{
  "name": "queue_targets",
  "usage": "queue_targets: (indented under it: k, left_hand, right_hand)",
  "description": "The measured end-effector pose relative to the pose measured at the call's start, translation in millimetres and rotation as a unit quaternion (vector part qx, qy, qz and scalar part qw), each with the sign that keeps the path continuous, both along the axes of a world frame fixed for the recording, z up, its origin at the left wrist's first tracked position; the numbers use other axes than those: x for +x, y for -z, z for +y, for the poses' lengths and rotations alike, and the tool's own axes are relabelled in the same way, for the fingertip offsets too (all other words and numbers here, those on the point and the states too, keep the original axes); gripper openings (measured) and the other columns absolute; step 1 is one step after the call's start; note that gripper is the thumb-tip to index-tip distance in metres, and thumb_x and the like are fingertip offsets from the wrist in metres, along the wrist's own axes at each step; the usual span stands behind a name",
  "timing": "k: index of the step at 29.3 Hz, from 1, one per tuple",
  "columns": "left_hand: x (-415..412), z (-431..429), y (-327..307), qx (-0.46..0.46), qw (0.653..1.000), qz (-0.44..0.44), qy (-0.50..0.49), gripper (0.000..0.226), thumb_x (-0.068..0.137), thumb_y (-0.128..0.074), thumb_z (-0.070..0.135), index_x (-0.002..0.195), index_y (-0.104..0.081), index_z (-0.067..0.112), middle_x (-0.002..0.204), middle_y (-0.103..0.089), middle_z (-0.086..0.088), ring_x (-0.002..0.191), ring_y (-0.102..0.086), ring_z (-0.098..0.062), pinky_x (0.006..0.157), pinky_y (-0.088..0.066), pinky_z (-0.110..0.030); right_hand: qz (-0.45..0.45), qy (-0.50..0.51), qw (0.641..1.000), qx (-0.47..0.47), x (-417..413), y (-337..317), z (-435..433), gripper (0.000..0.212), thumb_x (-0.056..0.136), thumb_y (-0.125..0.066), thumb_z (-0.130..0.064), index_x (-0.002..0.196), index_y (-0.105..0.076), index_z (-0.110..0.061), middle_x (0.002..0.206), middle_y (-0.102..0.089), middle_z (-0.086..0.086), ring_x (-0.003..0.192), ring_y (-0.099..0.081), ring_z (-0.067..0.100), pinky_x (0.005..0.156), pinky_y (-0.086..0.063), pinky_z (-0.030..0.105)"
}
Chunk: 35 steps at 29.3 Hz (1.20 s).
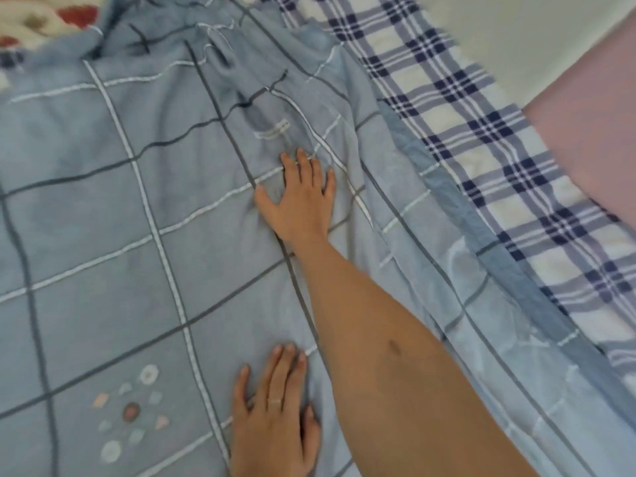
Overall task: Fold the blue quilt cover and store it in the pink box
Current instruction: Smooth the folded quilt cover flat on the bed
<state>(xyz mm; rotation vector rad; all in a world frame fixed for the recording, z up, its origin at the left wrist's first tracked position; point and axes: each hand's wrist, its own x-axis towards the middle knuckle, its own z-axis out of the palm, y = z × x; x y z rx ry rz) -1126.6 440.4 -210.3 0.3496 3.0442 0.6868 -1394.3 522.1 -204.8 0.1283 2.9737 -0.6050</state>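
The blue quilt cover gridded with white and dark lines [103, 201] lay spread over the bed's navy-and-white plaid sheet [481, 166]. The right hand [299, 201] and the left hand [275, 418] pressed flat on it, fingers straight, gripping nothing.

The bed [564, 246] is covered by a blue-and-white plaid sheet [457, 132], bare along its right side. The blue quilt cover [103, 208] lies spread across the rest. A red-and-white fabric [41, 18] lies at the far left.
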Motion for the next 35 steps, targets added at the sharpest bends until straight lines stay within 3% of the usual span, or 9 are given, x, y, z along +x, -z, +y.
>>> queue_targets:
  k: [3, 6, 10, 14, 17, 22, 28, 31, 35]
  left_hand:
    - [-1, -3, 4, -0.028, 0.999, -0.004, 0.025, 0.063, 0.073, -0.041, 0.032, 0.132, -0.044, 0.01, 0.137, -0.052, -0.012, 0.134, -0.036, -0.019, 0.112, -0.015, -0.048]
    - [1, -2, 0, -0.04, 0.999, 0.022, 0.005, 0.061, 0.074, -0.041, 0.033, 0.129, -0.05, 0.009, 0.134, -0.054, -0.013, 0.127, -0.042, -0.022, 0.108, -0.02, -0.049]
    - [13, 1, -4, -0.049, 0.998, 0.023, -0.026, 0.058, 0.079, -0.036, 0.032, 0.128, -0.053, 0.006, 0.135, -0.053, -0.017, 0.126, -0.044, -0.024, 0.107, -0.022, -0.049]
    - [51, 22, -18, -0.08, 0.988, -0.066, -0.114, 0.061, 0.09, -0.039, 0.039, 0.144, -0.035, 0.01, 0.153, -0.029, -0.015, 0.142, -0.025, -0.026, 0.111, -0.009, -0.056]
    - [96, 88, -45, -0.077, 0.93, -0.324, -0.157, 0.092, 0.088, -0.049, 0.057, 0.152, 0.001, 0.016, 0.159, 0.009, -0.008, 0.146, 0.009, -0.021, 0.113, 0.003, -0.059]
    - [139, 143, -61, -0.169, 0.869, -0.459, -0.078, 0.159, 0.049, -0.068, 0.081, 0.133, 0.042, 0.003, 0.143, 0.044, -0.018, 0.136, 0.037, -0.03, 0.108, 0.016, -0.059]
    - [132, 149, -80, -0.203, 0.845, -0.49, -0.067, 0.161, 0.049, -0.069, 0.081, 0.131, 0.043, 0.0, 0.142, 0.045, -0.02, 0.135, 0.038, -0.031, 0.108, 0.013, -0.061]
    - [129, 153, -83, -0.21, 0.842, -0.492, -0.063, 0.161, 0.048, -0.069, 0.081, 0.133, 0.042, 0.0, 0.143, 0.044, -0.019, 0.135, 0.037, -0.031, 0.109, 0.012, -0.061]
    - [128, 154, -86, -0.206, 0.841, -0.497, -0.06, 0.163, 0.045, -0.07, 0.081, 0.133, 0.041, 0.002, 0.144, 0.043, -0.017, 0.136, 0.037, -0.03, 0.109, 0.012, -0.06]
  right_hand:
    - [-0.051, -0.057, 0.987, -0.143, 18, -17, 9, 0.063, 0.094, -0.049, -0.045, 0.147, -0.031, -0.017, 0.155, -0.027, 0.006, 0.142, -0.025, 0.022, 0.118, -0.009, 0.04]
    - [-0.004, -0.033, 0.926, -0.375, 107, -44, 44, 0.039, 0.091, -0.055, -0.01, 0.129, -0.054, -0.004, 0.128, -0.057, 0.011, 0.103, -0.057, 0.02, 0.095, -0.041, 0.029]
    - [0.125, 0.017, 0.979, -0.161, 260, -56, 158, 0.049, 0.078, -0.053, -0.015, 0.126, -0.056, -0.007, 0.124, -0.06, 0.012, 0.109, -0.057, 0.032, 0.094, -0.044, 0.038]
    - [-0.081, 0.295, 0.95, 0.066, 382, -68, 294, 0.054, 0.089, -0.056, -0.027, 0.139, -0.039, -0.015, 0.138, -0.045, 0.013, 0.128, -0.041, 0.036, 0.103, -0.033, 0.047]
    - [-0.214, 0.356, 0.903, 0.112, 458, -80, 361, 0.065, 0.092, -0.052, -0.047, 0.146, -0.027, -0.02, 0.148, -0.032, 0.01, 0.135, -0.033, 0.032, 0.111, -0.024, 0.05]
    - [-0.142, 0.397, 0.9, 0.111, 494, -69, 370, 0.054, 0.088, -0.062, -0.04, 0.131, -0.043, -0.014, 0.131, -0.042, 0.016, 0.124, -0.038, 0.036, 0.105, -0.029, 0.053]
    - [-0.025, 0.465, 0.884, 0.045, 489, -74, 390, 0.022, 0.09, -0.062, -0.032, 0.102, -0.06, -0.013, 0.101, -0.059, 0.011, 0.101, -0.052, 0.033, 0.094, -0.032, 0.044]
    - [-0.03, 0.44, 0.897, -0.024, 492, -82, 405, 0.016, 0.092, -0.06, -0.027, 0.1, -0.058, -0.013, 0.074, -0.055, 0.004, 0.071, -0.053, 0.026, 0.067, -0.04, 0.033]
    - [-0.104, 0.342, 0.934, 0.004, 493, -98, 420, 0.02, 0.089, -0.063, -0.036, 0.094, -0.055, -0.019, 0.088, -0.048, -0.002, 0.073, -0.051, 0.022, 0.064, -0.035, 0.029]
